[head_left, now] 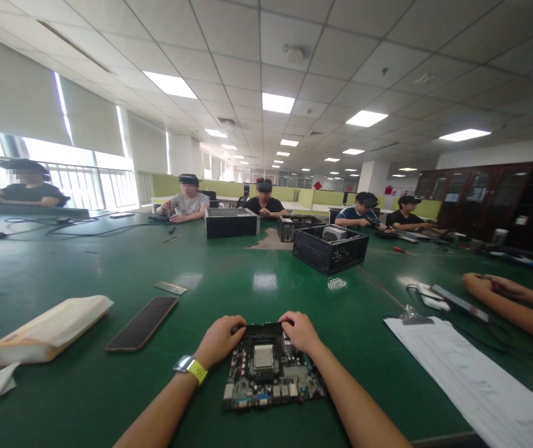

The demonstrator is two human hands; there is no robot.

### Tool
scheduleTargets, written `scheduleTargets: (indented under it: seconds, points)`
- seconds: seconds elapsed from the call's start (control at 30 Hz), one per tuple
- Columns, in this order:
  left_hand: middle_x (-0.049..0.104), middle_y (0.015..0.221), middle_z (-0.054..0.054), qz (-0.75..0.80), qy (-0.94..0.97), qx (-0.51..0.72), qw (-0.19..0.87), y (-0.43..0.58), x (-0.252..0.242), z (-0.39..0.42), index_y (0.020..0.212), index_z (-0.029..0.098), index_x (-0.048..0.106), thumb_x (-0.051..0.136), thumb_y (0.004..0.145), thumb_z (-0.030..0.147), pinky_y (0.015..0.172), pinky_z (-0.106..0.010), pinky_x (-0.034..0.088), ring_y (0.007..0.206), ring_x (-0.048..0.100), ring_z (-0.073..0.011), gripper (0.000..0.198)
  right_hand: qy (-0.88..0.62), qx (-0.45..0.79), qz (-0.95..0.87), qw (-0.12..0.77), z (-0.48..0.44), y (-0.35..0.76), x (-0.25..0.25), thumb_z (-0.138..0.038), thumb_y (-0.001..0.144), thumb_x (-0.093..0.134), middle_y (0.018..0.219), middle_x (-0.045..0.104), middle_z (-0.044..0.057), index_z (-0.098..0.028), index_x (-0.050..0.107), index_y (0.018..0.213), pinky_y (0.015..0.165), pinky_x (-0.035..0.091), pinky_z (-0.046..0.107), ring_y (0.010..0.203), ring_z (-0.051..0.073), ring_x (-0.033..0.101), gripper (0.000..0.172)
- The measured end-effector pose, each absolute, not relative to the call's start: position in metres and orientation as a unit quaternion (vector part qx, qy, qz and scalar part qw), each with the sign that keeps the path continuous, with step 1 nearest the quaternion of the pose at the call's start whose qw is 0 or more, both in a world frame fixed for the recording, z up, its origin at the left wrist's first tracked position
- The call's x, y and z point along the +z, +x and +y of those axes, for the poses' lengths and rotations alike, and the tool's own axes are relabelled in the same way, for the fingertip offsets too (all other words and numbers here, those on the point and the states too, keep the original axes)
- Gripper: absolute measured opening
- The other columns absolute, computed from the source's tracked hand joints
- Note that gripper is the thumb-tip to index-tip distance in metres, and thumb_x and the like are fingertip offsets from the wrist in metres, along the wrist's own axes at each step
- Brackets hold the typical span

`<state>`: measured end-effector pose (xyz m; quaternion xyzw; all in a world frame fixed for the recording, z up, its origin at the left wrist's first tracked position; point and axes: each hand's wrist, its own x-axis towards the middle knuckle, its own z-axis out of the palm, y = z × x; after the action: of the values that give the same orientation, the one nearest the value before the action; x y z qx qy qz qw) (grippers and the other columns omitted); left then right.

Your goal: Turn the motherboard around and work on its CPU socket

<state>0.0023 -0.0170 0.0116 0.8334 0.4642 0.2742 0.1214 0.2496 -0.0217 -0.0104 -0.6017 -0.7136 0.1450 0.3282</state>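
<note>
A motherboard [289, 373] lies on the green table in front of me, its row of ports facing me. A square silver processor [263, 358] sits in the socket at its middle. My left hand [222, 339], with a watch on a yellow-green strap [192, 368] at the wrist, is closed at the far left corner of the board. At the far right corner my right hand [300, 331] is closed on the edge in the same way. Dark slots run along the far edge between the two hands. Some fingertips are hidden behind that edge.
Left lie a phone [142, 325], a tissue pack [54, 328] and a thin strip [170, 288]. To the right are a clipboard with papers [472, 373] and another person's arms [518, 305]. Open computer cases [327, 249] stand ahead; several people sit around the table.
</note>
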Motion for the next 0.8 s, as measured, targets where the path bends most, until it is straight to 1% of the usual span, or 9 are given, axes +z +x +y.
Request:
scheduleTargets:
  seconds: [0.17, 0.33, 0.4, 0.53, 0.63, 0.7, 0.8]
  points:
    - [0.07, 0.081, -0.004, 0.464, 0.821, 0.301, 0.139, 0.0, 0.008, -0.021, 0.083, 0.021, 0.068, 0.051, 0.078, 0.033, 0.076, -0.03, 0.042, 0.08, 0.062, -0.0221, 0.021, -0.598, 0.149, -0.716, 0.329, -0.028, 0.247, -0.009, -0.02, 0.075, 0.048, 0.088, 0.071, 0.001, -0.022, 0.071, 0.086, 0.078, 0.043, 0.023, 0.084, 0.015, 0.062, 0.026]
    - [0.072, 0.083, -0.002, 0.461, 0.804, 0.33, 0.178, -0.002, 0.005, -0.03, 0.08, 0.021, 0.07, 0.053, 0.077, 0.034, 0.076, -0.027, 0.044, 0.08, 0.064, -0.0197, 0.022, -0.602, 0.148, -0.716, 0.321, -0.038, 0.245, -0.011, -0.019, 0.076, 0.046, 0.09, 0.071, 0.001, -0.022, 0.071, 0.088, 0.078, 0.042, 0.023, 0.086, 0.015, 0.062, 0.027]
    - [0.073, 0.081, -0.002, 0.465, 0.796, 0.339, 0.19, -0.002, 0.004, -0.032, 0.078, 0.02, 0.07, 0.054, 0.076, 0.035, 0.076, -0.026, 0.045, 0.079, 0.065, -0.0199, 0.022, -0.603, 0.145, -0.718, 0.316, -0.043, 0.244, -0.011, -0.019, 0.076, 0.047, 0.09, 0.071, 0.001, -0.022, 0.07, 0.088, 0.078, 0.042, 0.023, 0.087, 0.015, 0.061, 0.027]
    - [0.074, 0.085, -0.004, 0.473, 0.779, 0.355, 0.207, -0.002, 0.001, -0.037, 0.08, 0.02, 0.072, 0.055, 0.074, 0.036, 0.079, -0.028, 0.046, 0.083, 0.065, -0.0217, 0.024, -0.605, 0.133, -0.72, 0.312, -0.055, 0.242, -0.01, -0.021, 0.079, 0.045, 0.091, 0.071, 0.0, -0.024, 0.07, 0.089, 0.08, 0.041, 0.023, 0.087, 0.015, 0.061, 0.027]
    - [0.074, 0.087, -0.004, 0.479, 0.77, 0.362, 0.217, -0.002, 0.001, -0.039, 0.082, 0.019, 0.072, 0.055, 0.074, 0.036, 0.08, -0.029, 0.046, 0.085, 0.065, -0.0224, 0.025, -0.618, 0.114, -0.707, 0.325, -0.063, 0.242, -0.009, -0.024, 0.081, 0.043, 0.096, 0.07, 0.002, -0.024, 0.07, 0.092, 0.085, 0.039, 0.025, 0.094, 0.017, 0.06, 0.028]
    - [0.074, 0.087, -0.005, 0.481, 0.765, 0.365, 0.223, -0.003, 0.001, -0.039, 0.082, 0.019, 0.072, 0.055, 0.073, 0.035, 0.08, -0.029, 0.046, 0.085, 0.065, -0.0227, 0.025, -0.625, 0.107, -0.698, 0.332, -0.065, 0.242, -0.01, -0.025, 0.081, 0.044, 0.097, 0.069, 0.004, -0.023, 0.07, 0.089, 0.087, 0.039, 0.026, 0.097, 0.018, 0.059, 0.028]
    - [0.073, 0.085, -0.004, 0.481, 0.759, 0.373, 0.232, -0.003, -0.001, -0.038, 0.08, 0.019, 0.071, 0.056, 0.073, 0.035, 0.08, -0.028, 0.046, 0.084, 0.065, -0.0219, 0.023, -0.629, 0.112, -0.694, 0.331, -0.062, 0.244, -0.011, -0.024, 0.078, 0.046, 0.094, 0.07, 0.002, -0.023, 0.07, 0.086, 0.083, 0.04, 0.024, 0.092, 0.016, 0.06, 0.025]
